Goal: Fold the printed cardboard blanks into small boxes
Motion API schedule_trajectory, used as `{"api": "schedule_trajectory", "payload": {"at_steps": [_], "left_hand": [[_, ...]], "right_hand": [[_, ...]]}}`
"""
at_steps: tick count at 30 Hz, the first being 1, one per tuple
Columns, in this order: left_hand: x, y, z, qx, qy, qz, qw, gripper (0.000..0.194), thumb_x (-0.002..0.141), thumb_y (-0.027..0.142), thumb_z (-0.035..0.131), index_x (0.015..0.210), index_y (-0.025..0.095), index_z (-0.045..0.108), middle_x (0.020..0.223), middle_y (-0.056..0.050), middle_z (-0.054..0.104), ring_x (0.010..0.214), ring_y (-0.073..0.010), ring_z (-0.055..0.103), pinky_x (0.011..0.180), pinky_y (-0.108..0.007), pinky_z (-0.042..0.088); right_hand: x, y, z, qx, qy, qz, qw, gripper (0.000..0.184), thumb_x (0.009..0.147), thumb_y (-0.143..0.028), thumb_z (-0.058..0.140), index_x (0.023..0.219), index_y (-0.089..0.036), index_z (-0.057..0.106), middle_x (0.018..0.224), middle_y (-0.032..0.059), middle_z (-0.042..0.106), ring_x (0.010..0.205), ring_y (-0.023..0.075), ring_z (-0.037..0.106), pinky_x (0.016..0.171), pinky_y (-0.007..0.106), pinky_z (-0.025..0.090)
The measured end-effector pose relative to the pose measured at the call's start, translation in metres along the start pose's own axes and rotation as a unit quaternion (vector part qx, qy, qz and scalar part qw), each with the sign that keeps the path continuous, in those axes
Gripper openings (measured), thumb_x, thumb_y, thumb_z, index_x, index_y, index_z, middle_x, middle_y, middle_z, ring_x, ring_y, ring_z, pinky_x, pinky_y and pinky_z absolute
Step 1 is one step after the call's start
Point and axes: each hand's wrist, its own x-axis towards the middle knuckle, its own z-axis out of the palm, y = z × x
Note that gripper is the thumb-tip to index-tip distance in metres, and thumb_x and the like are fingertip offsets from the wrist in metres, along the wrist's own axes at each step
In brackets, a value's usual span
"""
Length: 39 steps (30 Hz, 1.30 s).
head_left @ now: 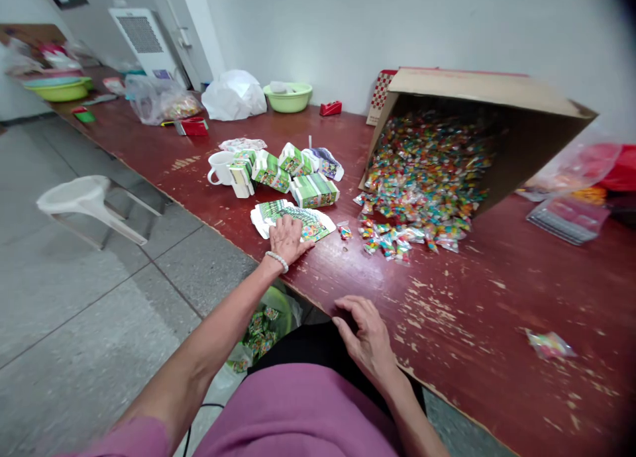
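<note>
My left hand [288, 240] lies flat, fingers stretched, on a stack of flat green printed cartons [313, 224] on the red-brown table [447, 311]. My right hand [365, 334] rests at the table's near edge with fingers loosely curled and nothing in it. Beyond the flat stack stand several folded green boxes [288, 172] and a white mug [219, 167]. A big cardboard box [497, 106] lies on its side, spilling small wrapped candies [417, 205] onto the table.
A lone candy packet [549, 344] lies at right. Green basins [289, 98], plastic bags [233, 96], red tape dispensers [330, 108] and a white air cooler [142, 40] sit further back. A white plastic stool [87, 199] stands on the floor at left. A green bucket of boxes [265, 324] is below the table.
</note>
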Motion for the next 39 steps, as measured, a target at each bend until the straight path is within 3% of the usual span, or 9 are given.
{"api": "schedule_trajectory", "payload": {"at_steps": [7,12,15,19,21,23,27,30,39], "left_hand": [[-0.011,0.004,-0.01,-0.137,0.017,-0.055,0.989,0.027,0.08,0.04,0.067,0.101,0.024,0.058,0.092,-0.005,0.065,0.093,-0.027,0.06,0.08,-0.035,0.042],[-0.066,0.014,-0.025,-0.33,-0.032,-0.052,0.942,0.028,0.077,0.044,0.07,0.084,0.021,0.055,0.074,0.003,0.063,0.066,-0.0146,0.058,0.06,-0.023,0.042],[-0.101,0.022,-0.037,-0.592,-0.201,-0.066,0.778,0.033,0.07,0.039,0.079,0.085,0.018,0.058,0.077,0.0,0.065,0.068,-0.0137,0.059,0.063,-0.023,0.043],[-0.126,0.032,-0.045,-0.726,-0.451,-0.061,0.516,0.056,0.067,0.044,0.081,0.11,0.011,0.066,0.102,-0.015,0.071,0.089,-0.0254,0.069,0.081,-0.034,0.05],[-0.13,0.038,-0.043,-0.752,-0.495,-0.047,0.432,0.06,0.068,0.05,0.079,0.111,0.01,0.067,0.103,-0.018,0.072,0.088,-0.0291,0.071,0.08,-0.037,0.051],[-0.131,0.043,-0.038,-0.772,-0.501,-0.037,0.39,0.06,0.067,0.053,0.08,0.106,0.01,0.069,0.096,-0.017,0.074,0.08,-0.0293,0.073,0.074,-0.037,0.053],[-0.132,0.049,-0.032,-0.789,-0.49,-0.029,0.368,0.061,0.059,0.053,0.086,0.1,0.01,0.071,0.088,-0.015,0.075,0.074,-0.0285,0.074,0.072,-0.037,0.057],[-0.133,0.048,-0.035,-0.79,-0.492,-0.025,0.365,0.061,0.057,0.049,0.088,0.1,0.009,0.071,0.091,-0.016,0.076,0.078,-0.0296,0.074,0.075,-0.038,0.057],[-0.134,0.054,-0.051,-0.797,-0.497,-0.017,0.343,0.065,0.057,0.048,0.089,0.104,0.008,0.07,0.089,-0.016,0.077,0.075,-0.0289,0.075,0.069,-0.034,0.058]], "right_hand": [[0.003,0.002,-0.001,0.124,0.037,0.088,0.988,0.025,0.087,-0.027,0.062,0.112,-0.023,0.064,0.106,0.0083,0.066,0.093,0.0221,0.063,0.085,0.038,0.052],[0.026,-0.008,-0.003,0.351,0.124,0.261,0.891,0.056,0.083,-0.041,0.068,0.132,-0.023,0.048,0.127,0.0107,0.06,0.079,0.0149,0.064,0.071,0.031,0.056],[0.041,-0.024,-0.008,0.458,0.093,0.24,0.851,0.042,0.083,-0.042,0.068,0.117,-0.021,0.057,0.105,0.0061,0.07,0.08,0.0163,0.066,0.073,0.03,0.055],[0.042,-0.043,-0.017,0.477,0.02,0.232,0.847,0.032,0.085,-0.046,0.067,0.107,-0.022,0.062,0.084,0.0012,0.07,0.063,0.0134,0.062,0.057,0.025,0.052],[0.037,-0.049,-0.023,0.469,-0.009,0.228,0.854,0.03,0.086,-0.045,0.067,0.105,-0.023,0.063,0.083,0.0007,0.068,0.063,0.0125,0.062,0.058,0.024,0.053],[0.031,-0.053,-0.027,0.477,-0.028,0.223,0.85,0.029,0.087,-0.044,0.066,0.107,-0.023,0.062,0.078,-0.0004,0.066,0.061,0.0116,0.062,0.058,0.023,0.054],[0.025,-0.059,-0.033,0.542,-0.088,0.233,0.802,0.042,0.091,-0.047,0.059,0.126,-0.024,0.051,0.057,-0.0075,0.056,0.034,0.0082,0.049,0.033,0.018,0.045],[0.024,-0.062,-0.032,0.578,-0.096,0.231,0.777,0.049,0.092,-0.045,0.059,0.134,-0.023,0.044,0.052,-0.0101,0.051,0.029,0.0075,0.044,0.028,0.018,0.043],[0.022,-0.066,-0.036,0.578,-0.055,0.239,0.779,0.047,0.091,-0.045,0.062,0.131,-0.024,0.051,0.048,-0.0115,0.043,0.032,0.0073,0.044,0.032,0.017,0.043]]}}
